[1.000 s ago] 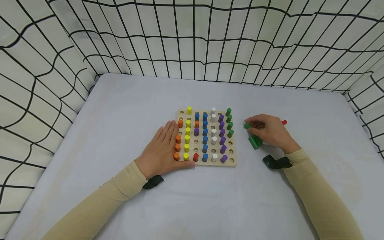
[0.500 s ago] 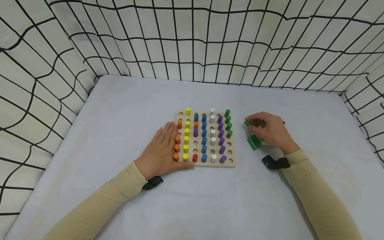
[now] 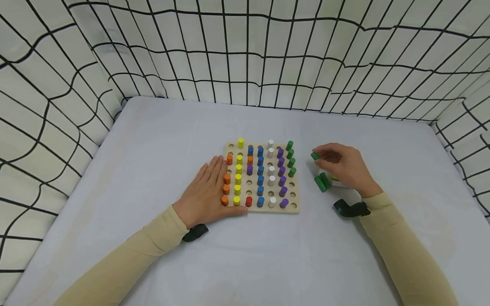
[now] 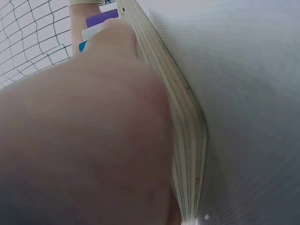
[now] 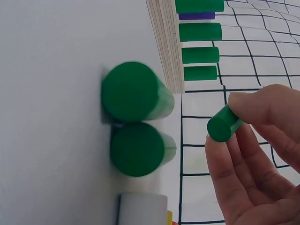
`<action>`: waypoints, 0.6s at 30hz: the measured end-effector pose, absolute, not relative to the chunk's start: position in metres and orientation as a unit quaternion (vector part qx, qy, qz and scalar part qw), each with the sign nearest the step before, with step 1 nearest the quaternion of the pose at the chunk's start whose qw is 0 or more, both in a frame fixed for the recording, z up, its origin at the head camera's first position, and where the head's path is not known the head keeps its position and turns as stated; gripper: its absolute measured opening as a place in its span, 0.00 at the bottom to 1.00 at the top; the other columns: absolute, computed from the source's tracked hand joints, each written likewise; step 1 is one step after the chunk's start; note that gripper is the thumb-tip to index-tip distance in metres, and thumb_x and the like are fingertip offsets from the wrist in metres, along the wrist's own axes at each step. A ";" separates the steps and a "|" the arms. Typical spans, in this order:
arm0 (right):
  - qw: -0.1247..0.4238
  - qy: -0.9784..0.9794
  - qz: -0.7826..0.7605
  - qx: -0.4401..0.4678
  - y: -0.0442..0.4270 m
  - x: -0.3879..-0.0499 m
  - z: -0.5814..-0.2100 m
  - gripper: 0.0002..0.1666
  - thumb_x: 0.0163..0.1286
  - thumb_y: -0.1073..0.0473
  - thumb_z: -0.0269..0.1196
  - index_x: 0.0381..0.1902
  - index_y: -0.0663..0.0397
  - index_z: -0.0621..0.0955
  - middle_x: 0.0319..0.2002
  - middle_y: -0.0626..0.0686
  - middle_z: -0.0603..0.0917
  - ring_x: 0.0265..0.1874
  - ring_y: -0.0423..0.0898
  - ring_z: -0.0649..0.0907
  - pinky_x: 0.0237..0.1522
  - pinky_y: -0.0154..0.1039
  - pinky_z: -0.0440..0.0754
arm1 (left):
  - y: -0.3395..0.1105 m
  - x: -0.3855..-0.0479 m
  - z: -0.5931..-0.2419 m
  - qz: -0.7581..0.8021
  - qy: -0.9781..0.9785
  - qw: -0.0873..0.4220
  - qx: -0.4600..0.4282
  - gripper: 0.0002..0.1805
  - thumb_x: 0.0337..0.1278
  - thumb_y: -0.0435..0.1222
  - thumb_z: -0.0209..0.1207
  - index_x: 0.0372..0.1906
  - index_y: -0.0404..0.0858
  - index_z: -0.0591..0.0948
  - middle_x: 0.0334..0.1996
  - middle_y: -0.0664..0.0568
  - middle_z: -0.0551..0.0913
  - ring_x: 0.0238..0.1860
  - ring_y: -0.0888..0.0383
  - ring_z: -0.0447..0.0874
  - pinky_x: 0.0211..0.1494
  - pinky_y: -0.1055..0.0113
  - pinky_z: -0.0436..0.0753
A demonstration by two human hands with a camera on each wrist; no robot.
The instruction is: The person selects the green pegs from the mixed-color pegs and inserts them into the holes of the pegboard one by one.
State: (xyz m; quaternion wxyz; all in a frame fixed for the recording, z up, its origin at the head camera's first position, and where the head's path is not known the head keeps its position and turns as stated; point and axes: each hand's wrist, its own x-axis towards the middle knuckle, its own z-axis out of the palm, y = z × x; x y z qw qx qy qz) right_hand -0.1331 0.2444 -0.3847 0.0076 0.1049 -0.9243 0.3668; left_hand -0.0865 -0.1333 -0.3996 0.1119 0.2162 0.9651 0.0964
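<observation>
Head view: the left hand [image 3: 208, 193] lies flat, outstretched against the pegboard [image 3: 269, 211], likely steadying it, while the right hand [image 3: 342, 168], half-curled, pinches 1 green peg [image 3: 315, 156] aloft.

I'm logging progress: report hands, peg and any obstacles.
Left hand against board. Right hand pinching green peg, off the board. Two loose green pegs nearby, seemingly not blocking.

Head view: from above, facing forward and down over left hand [image 3: 208, 193] and right hand [image 3: 343, 166]. Wrist views: close, low over the counter [image 3: 260, 263], one per hand. Common to all: pegboard [image 3: 277, 208].
</observation>
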 end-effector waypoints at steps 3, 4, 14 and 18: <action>0.001 -0.918 0.383 0.103 0.243 -0.132 -0.383 0.16 0.71 0.57 0.70 0.55 0.52 0.86 0.51 0.55 0.89 0.42 0.28 0.82 0.48 0.12 0.77 | -0.134 -0.086 -0.399 0.097 0.965 0.114 0.216 0.74 0.49 0.79 0.56 0.83 0.30 0.43 0.85 0.37 0.40 0.87 0.39 0.38 0.89 0.44 0.46; 0.000 -0.916 0.387 0.102 0.243 -0.131 -0.383 0.16 0.71 0.57 0.70 0.55 0.52 0.86 0.52 0.55 0.89 0.42 0.28 0.83 0.49 0.12 0.77 | -0.134 -0.086 -0.399 0.098 0.965 0.115 0.216 0.74 0.50 0.78 0.57 0.83 0.30 0.43 0.85 0.37 0.40 0.87 0.39 0.38 0.89 0.44 0.46; -0.003 -0.906 0.414 0.091 0.242 -0.125 -0.378 0.18 0.70 0.56 0.71 0.56 0.52 0.85 0.52 0.55 0.89 0.43 0.27 0.83 0.51 0.13 0.78 | -0.133 -0.087 -0.399 0.101 0.965 0.117 0.213 0.74 0.49 0.80 0.55 0.83 0.30 0.43 0.85 0.38 0.40 0.87 0.41 0.36 0.89 0.46 0.44; -0.004 -0.902 0.423 0.092 0.241 -0.123 -0.377 0.18 0.70 0.57 0.71 0.56 0.53 0.84 0.52 0.56 0.88 0.43 0.25 0.84 0.50 0.13 0.78 | -0.133 -0.087 -0.400 0.100 0.965 0.116 0.213 0.74 0.49 0.80 0.55 0.83 0.30 0.44 0.85 0.38 0.41 0.87 0.41 0.37 0.89 0.46 0.45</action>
